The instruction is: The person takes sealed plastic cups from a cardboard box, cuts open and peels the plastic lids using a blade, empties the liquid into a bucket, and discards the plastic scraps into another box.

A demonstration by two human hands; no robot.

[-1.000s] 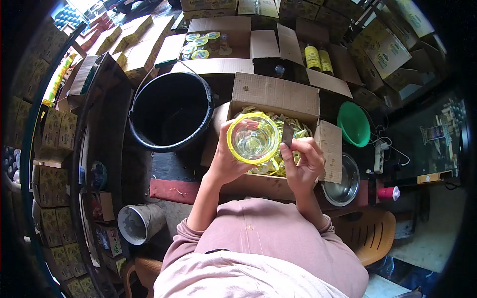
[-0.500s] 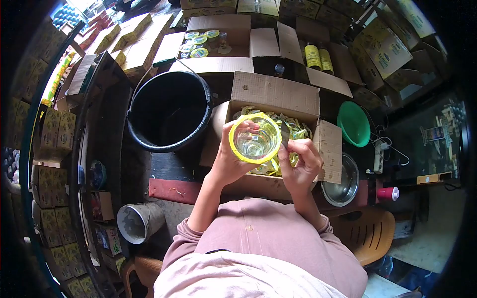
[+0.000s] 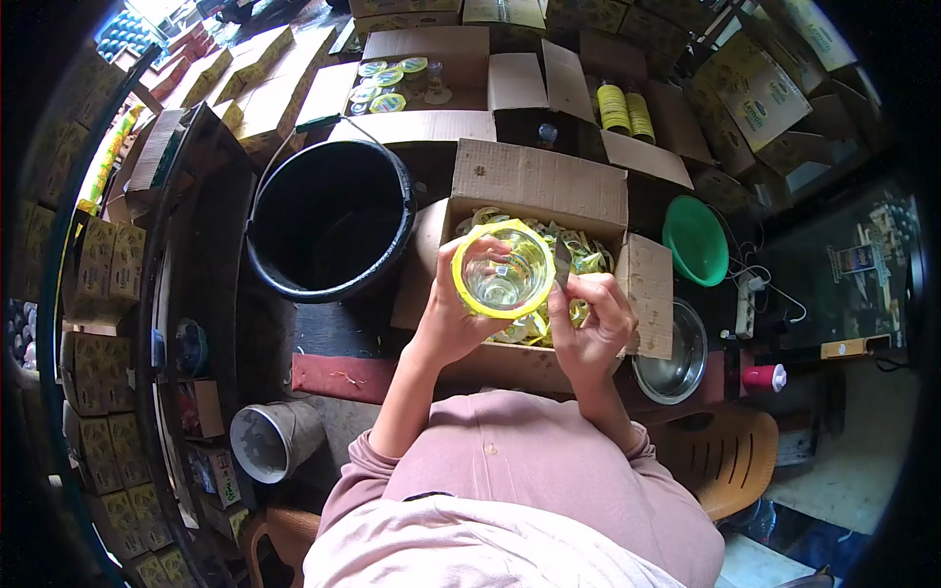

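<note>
From where I stand, the person's left hand [image 3: 443,309] is curled around a clear cup [image 3: 500,279], gripping it from the side, with its mouth turned up toward the person's face. A bright yellow band of film [image 3: 490,311] rings the rim, slightly uneven at its edge, and the see-through walls narrow toward a round base. Fingers show at the upper part of the mouth; I can't tell whether they are inside or behind the wall. The right hand [image 3: 596,318], just beside the cup, pinches a thin, dark flat blade [image 3: 562,260] between thumb and fingers. All this is held above an open cardboard box [image 3: 539,181] heaped with crumpled yellow and clear scraps [image 3: 583,250]. To its left is a big black bucket [image 3: 323,292], its inside deep in shadow. Farther back, an open carton [image 3: 421,125] holds a cluster of lidded cups [image 3: 387,78], and its neighbour, a second carton [image 3: 647,162], holds two yellow ribbed stacks [image 3: 614,108]. A green basin [image 3: 694,240] and a see-through bowl [image 3: 671,367] sit on the right.
</note>
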